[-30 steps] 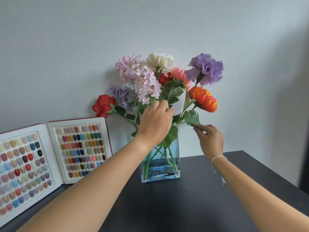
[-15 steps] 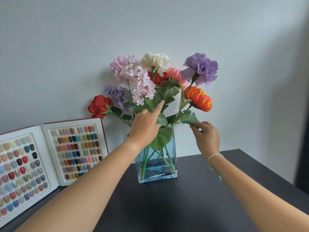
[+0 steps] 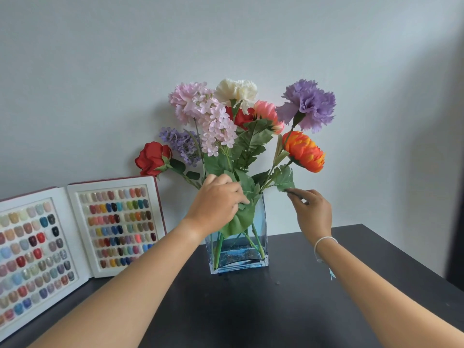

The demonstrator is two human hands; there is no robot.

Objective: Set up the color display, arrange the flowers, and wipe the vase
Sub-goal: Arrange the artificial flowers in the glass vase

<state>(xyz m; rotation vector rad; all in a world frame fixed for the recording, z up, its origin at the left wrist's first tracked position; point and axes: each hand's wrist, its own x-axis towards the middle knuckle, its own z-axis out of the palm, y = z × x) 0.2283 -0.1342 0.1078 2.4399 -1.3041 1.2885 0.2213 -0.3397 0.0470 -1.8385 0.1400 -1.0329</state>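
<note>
At the far middle of the dark table [image 3: 251, 310], close against the pale wall, stands the blue-tinted glass vase [image 3: 259, 247], square-sided and upright, with the flowers [image 3: 218, 124] fanned out above it. To its left the color display [image 3: 118, 227] stands open on the table, its right panel propped upright by the wall.

The left hand [image 3: 216, 204] is at the vase mouth, fingers [image 3: 238, 197] curled and pressed together around a bunch of leaves and stems just above the rim. The right hand [image 3: 311, 212] is to the right of the vase, clear of the glass; its fingertips seem to pinch the edge of a jagged green leaf [image 3: 285, 180] under the orange bloom [image 3: 305, 151], though whether they truly grip it or only touch it I cannot tell.

By their look the stems are probably artificial: light, springy, likely wired, so they should bend and hold a pose. The sensible place to hold is low on the stem near the rim, not on the petals, which would crush or fray. The leaf is thin and soft, and tugging its edge may tear it or drag the whole stem round.

The vase is the fragile piece, smooth and probably slippery. It looks steady on its base, but the bouquet leans wide, so a sideways pull on a stem could tip it; steady the glass by its flat sides when wiping.
</note>
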